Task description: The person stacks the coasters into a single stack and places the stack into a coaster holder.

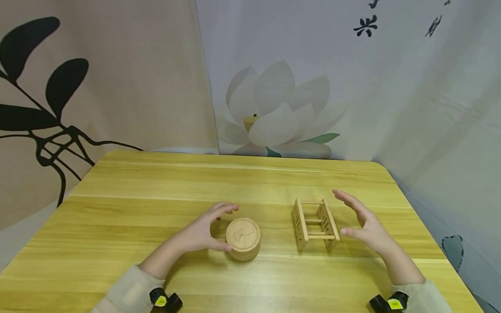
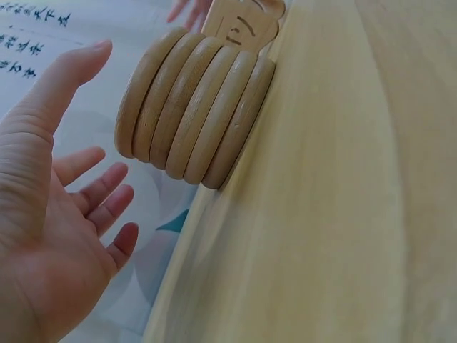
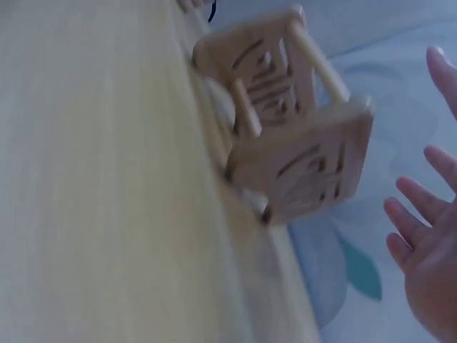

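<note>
A stack of several round wooden coasters (image 1: 243, 235) stands on the table, its top disc engraved with a flower on a stem. In the left wrist view the coasters (image 2: 193, 111) show rounded, pale brown edges. My left hand (image 1: 197, 230) curves loosely around the left side of the stack, thumb close to its near edge; the left wrist view shows a gap between hand and wood. To the right stands a small wooden rack (image 1: 328, 221) with two cut-out side panels joined by rods. Just right of it my right hand (image 1: 369, 228) is spread, holding nothing.
The wooden table (image 1: 156, 182) has rounded far corners. Behind it hangs a pale cloth (image 1: 282, 39) printed with a lotus, dark leaves and writing. Bare tabletop lies between the coasters and the rack.
</note>
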The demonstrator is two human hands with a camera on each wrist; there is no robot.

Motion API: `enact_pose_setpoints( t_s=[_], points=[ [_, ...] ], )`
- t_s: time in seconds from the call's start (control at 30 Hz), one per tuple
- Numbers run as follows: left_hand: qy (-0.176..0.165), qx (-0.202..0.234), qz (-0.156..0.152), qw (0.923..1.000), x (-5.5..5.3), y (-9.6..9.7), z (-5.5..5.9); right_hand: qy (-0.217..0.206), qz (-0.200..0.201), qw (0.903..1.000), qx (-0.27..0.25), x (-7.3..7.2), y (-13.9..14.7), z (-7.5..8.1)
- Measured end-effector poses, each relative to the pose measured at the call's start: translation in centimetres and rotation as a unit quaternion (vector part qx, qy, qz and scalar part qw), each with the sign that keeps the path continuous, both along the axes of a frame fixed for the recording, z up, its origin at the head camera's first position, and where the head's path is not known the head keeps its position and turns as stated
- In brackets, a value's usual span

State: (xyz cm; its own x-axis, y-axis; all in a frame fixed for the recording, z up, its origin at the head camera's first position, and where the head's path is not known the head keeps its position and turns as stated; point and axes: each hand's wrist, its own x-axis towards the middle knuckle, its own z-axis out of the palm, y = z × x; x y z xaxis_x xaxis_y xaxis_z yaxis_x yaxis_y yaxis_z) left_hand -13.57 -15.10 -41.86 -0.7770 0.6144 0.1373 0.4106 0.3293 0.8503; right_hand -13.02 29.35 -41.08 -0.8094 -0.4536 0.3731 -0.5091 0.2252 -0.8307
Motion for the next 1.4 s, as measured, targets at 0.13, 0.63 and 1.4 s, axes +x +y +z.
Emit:
enact_pose_setpoints(
  t_s=[0.13, 0.63, 1.4],
  points=[
    [0.005, 0.009, 0.005, 0.9999, 0.2, 0.0, 0.0, 0.052, 0.001, 0.9982, -0.028, 0.7, -1.4, 1.2],
    [0.044, 0.052, 0.011, 0.9976, 0.8, 0.4, -0.6, 0.058, -0.034, 0.9954, -0.068, 3.8, -8.0, 1.7],
    [-0.055, 0.052, 0.07, 0.9947, 3.4, 0.8, -1.6, -0.009, -0.063, 0.9978, 0.017, 5.9, -14.9, 0.1]
  ],
)
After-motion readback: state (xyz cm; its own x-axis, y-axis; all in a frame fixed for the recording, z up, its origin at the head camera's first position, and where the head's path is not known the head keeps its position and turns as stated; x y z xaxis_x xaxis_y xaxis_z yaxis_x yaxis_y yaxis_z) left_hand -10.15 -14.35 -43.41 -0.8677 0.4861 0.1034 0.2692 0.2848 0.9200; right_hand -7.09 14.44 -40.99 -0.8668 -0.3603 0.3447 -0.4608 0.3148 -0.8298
